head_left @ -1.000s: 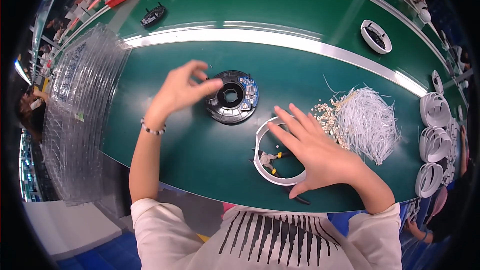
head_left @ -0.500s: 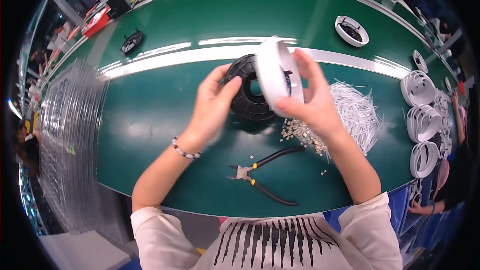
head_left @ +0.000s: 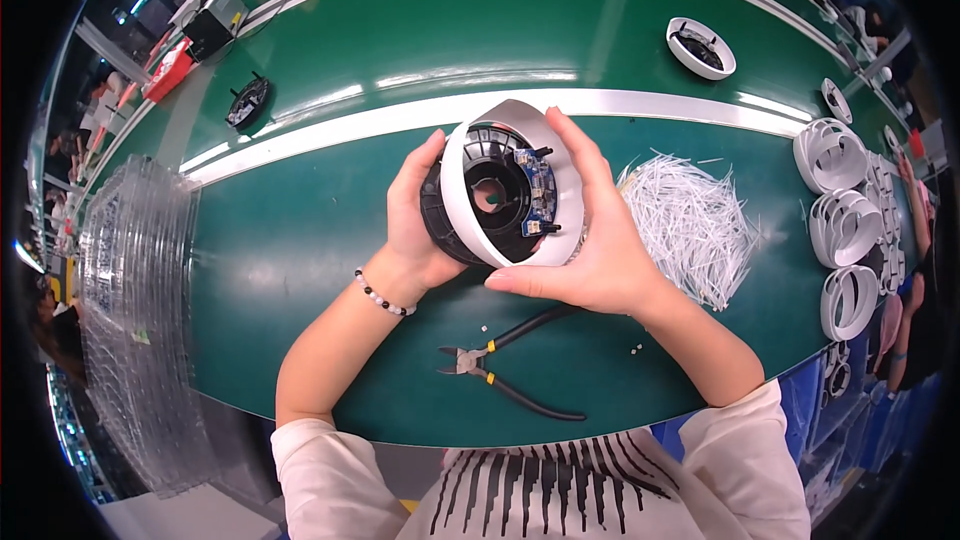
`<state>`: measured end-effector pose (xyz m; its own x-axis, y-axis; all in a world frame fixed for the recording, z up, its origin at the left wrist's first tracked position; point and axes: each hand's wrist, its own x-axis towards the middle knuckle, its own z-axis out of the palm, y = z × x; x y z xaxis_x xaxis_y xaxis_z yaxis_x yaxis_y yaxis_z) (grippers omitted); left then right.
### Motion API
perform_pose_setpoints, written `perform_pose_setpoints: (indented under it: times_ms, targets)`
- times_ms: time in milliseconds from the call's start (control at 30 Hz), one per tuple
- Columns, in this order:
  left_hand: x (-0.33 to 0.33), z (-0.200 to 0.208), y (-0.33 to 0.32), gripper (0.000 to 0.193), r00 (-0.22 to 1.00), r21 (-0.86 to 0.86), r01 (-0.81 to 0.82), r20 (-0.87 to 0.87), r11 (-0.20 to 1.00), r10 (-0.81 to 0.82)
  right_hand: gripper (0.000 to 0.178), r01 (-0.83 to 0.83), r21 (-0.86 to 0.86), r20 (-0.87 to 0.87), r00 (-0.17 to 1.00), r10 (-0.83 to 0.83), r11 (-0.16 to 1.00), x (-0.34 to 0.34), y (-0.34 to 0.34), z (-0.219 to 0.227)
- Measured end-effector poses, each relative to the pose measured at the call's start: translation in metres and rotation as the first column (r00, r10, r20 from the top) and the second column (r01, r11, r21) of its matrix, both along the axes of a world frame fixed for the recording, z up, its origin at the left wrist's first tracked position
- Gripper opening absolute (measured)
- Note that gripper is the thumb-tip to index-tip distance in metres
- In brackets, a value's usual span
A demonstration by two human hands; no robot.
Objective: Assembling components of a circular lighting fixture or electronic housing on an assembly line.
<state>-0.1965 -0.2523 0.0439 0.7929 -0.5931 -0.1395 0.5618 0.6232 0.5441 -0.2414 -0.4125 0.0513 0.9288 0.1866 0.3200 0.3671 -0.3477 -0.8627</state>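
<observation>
In front of my chest, a white plastic ring housing [head_left: 459,202] is held tilted between both hands. My right hand [head_left: 612,258] grips its right side, with the thumb along the lower rim and fingers behind the far edge. A round black plastic part [head_left: 434,212] with a centre hole sits against the ring's left side, and its inner face shows through the opening. My left hand [head_left: 412,225] is wrapped round that black part's outer side. Inside the ring is a blue circuit board [head_left: 540,192] beside black posts. How far the two parts are seated, I cannot tell.
Diagonal cutting pliers [head_left: 466,361] lie spread on the green table [head_left: 290,290]. Right of my hands is a pile of thin white strips [head_left: 690,230]. White rings [head_left: 848,302] stand along the right edge, clear plastic trays [head_left: 140,310] at left. Black parts [head_left: 248,102] rest on the far surface.
The white ring has turned and come left against the black part, so its opening now faces me and the circuit board shows. Both hands have closed in together around the two parts.
</observation>
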Motion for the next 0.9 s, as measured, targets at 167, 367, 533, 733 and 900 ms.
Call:
perform_pose_setpoints:
  times_ms: [167, 367, 533, 733, 900]
  targets:
    - [-0.009, 0.002, -0.005, 0.046, 0.984, 0.052, -0.168, 0.074, 0.984, 0.164, 0.114, -0.056, -0.088, 0.119, 0.991, 0.067, 0.995, -0.002, 0.000, 0.008]
    - [-0.023, 0.003, -0.008, 0.052, 0.968, 0.045, -0.238, 0.097, 0.970, 0.233, 0.113, -0.065, -0.206, 0.277, 0.953, 0.122, 0.976, -0.007, -0.003, 0.015]
    - [-0.030, 0.005, -0.004, 0.052, 0.956, -0.029, -0.199, 0.213, 0.980, 0.201, 0.117, -0.211, -0.155, 0.248, 0.937, 0.245, 0.965, -0.006, -0.009, 0.017]
    - [-0.026, 0.002, -0.009, 0.056, 0.933, -0.162, -0.164, 0.295, 0.973, 0.206, 0.111, -0.099, -0.283, 0.337, 0.921, 0.195, 0.954, -0.002, 0.000, 0.026]
    - [-0.024, 0.008, 0.001, 0.063, 0.960, -0.071, -0.085, 0.260, 0.994, 0.100, 0.115, -0.137, -0.298, 0.364, 0.899, 0.245, 0.945, 0.000, -0.004, 0.027]
